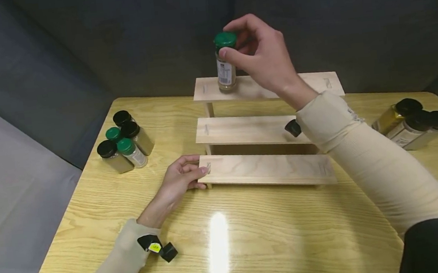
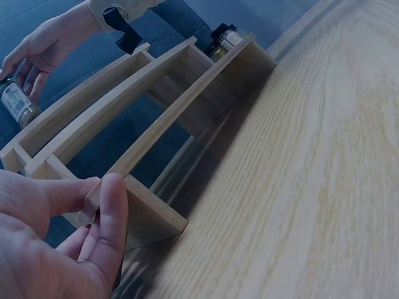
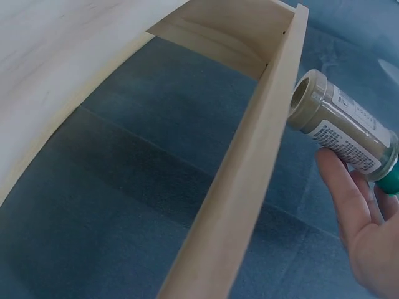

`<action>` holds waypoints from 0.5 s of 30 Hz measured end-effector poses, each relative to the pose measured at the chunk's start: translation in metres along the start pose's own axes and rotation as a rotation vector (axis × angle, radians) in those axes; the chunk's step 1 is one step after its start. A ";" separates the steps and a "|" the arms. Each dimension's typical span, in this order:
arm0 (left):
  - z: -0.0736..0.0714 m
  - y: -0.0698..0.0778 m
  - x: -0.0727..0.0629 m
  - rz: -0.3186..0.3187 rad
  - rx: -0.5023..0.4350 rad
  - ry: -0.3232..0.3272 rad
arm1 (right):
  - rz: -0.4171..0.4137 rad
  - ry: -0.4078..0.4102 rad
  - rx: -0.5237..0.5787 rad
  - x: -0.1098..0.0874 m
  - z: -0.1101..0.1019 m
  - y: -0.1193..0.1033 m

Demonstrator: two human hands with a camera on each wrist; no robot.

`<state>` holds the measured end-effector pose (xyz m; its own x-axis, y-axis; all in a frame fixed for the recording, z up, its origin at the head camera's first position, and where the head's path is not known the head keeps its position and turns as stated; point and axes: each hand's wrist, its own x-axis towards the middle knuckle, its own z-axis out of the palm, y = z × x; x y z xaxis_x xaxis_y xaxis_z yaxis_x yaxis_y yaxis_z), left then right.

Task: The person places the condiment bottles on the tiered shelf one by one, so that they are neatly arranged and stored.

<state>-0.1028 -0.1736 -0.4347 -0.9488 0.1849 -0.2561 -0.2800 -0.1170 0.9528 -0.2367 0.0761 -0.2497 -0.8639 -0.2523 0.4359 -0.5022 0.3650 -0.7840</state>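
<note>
The right hand [image 1: 264,56] pinches the green-capped jar [image 1: 226,74] near its cap, thumb opposed to fingers, the base at the left part of the top shelf [image 1: 297,84]; full contact cannot be told. The left hand [image 1: 175,179] pinches the left end of the lowest shelf [image 1: 266,169], which should steady the rack [image 1: 242,127]. Sound placement would keep the jar upright, freeing it only once seated flat. Further jars [image 1: 138,157] flank the rack.

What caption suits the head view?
Right fingers hold a green-capped jar at the top shelf, left fingers the lowest.
</note>
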 end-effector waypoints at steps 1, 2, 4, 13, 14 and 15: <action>0.000 0.000 0.000 0.000 0.001 -0.001 | 0.002 -0.001 -0.007 0.000 0.000 0.000; 0.000 0.000 0.000 -0.003 0.001 0.000 | 0.003 -0.001 -0.015 -0.001 0.001 0.001; 0.000 0.000 0.001 -0.005 0.001 0.001 | 0.009 0.001 -0.024 -0.002 0.001 0.002; 0.000 0.002 -0.001 -0.015 0.002 0.010 | 0.028 0.001 -0.017 -0.002 0.006 0.003; 0.000 0.002 -0.001 -0.015 0.001 0.008 | 0.029 0.000 -0.018 -0.002 0.006 0.003; 0.000 0.002 -0.001 -0.015 0.000 0.006 | 0.031 -0.001 -0.017 -0.002 0.007 0.003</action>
<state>-0.1027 -0.1738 -0.4324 -0.9453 0.1811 -0.2713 -0.2942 -0.1140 0.9489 -0.2360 0.0721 -0.2563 -0.8790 -0.2418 0.4109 -0.4758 0.3882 -0.7893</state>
